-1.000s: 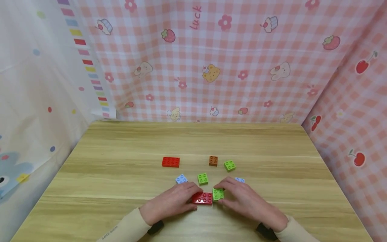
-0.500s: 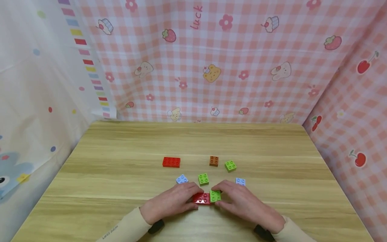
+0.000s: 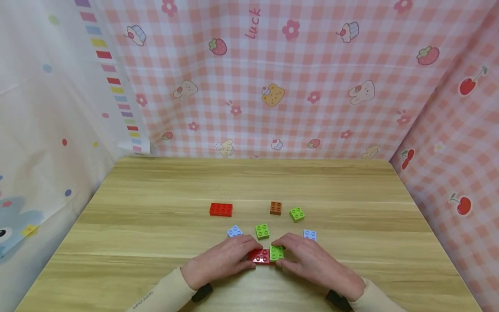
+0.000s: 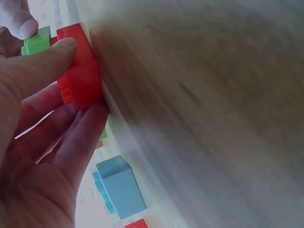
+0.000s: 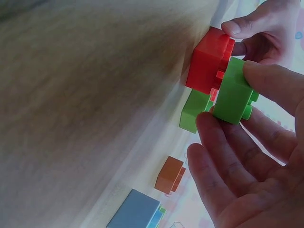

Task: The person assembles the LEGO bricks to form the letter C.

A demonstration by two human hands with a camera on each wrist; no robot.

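My left hand [image 3: 224, 260] grips a long red toy building brick [image 3: 259, 255] low over the table, its thumb on the near side and fingers on the far side. With my right hand [image 3: 313, 266] I pinch a small square green brick [image 3: 277, 253] between thumb and fingers. That green brick sits over the right end of the red one, studs up. In the left wrist view, a sliver of red shows between the green brick [image 4: 38, 42] and the red brick's body [image 4: 83, 71]. Whether the two are pressed fully together, I cannot tell.
Beyond my hands lie a second long red brick [image 3: 221, 209], a brown brick [image 3: 276, 208] and two more green bricks, one middle [image 3: 262, 231] and one farther right [image 3: 297, 214]. A blue brick [image 3: 234, 231] is near my left fingers, another blue brick [image 3: 309, 234] beyond my right hand.
My right hand has brought the green brick leftward, from beside the red brick's right end to over its studs. The left hand has stayed nearly still with the red brick.
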